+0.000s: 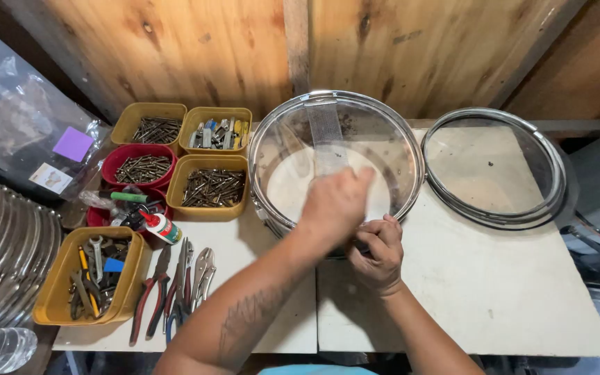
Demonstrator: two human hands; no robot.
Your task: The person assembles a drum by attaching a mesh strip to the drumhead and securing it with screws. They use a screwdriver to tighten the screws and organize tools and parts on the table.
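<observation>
Left hand [335, 205] presses the drum's clear head [335, 149]; right hand [378, 253] grips its rim [411, 187].

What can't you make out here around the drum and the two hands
Head view only:
- Near rim of the drum: covered by the left hand and right hand.
- What the right hand's fingers pinch: hidden by the left hand.
- Left hand's grip: blurred, and only its back shows.
- Screws in the yellow tub: too small to tell types.
- Loose hoop: its far right side merges with clutter.
</observation>
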